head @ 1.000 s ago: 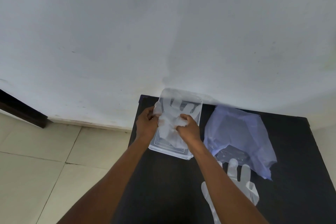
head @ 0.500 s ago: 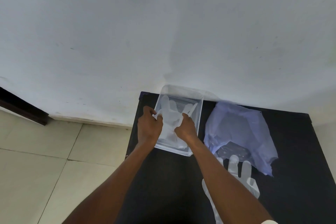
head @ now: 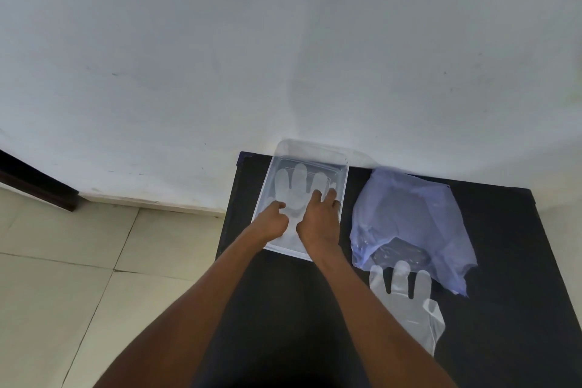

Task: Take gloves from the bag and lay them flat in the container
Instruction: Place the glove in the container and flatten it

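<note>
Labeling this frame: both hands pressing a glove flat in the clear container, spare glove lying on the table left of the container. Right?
Not quite. In the head view the spare glove lies on the table to the right of the container, just below the bag. The rest holds: left hand and right hand press a glove flat in the clear container.

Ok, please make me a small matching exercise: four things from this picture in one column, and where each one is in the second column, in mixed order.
Things:
1. container
2. bag
3. glove in the container
4. second glove

Places:
a. on the table, partly under the bag's near edge
b. under both hands
c. at the table's far left corner, against the wall
d. on the table, right of the container

Pairs: 1-c, 2-d, 3-b, 4-a
</note>
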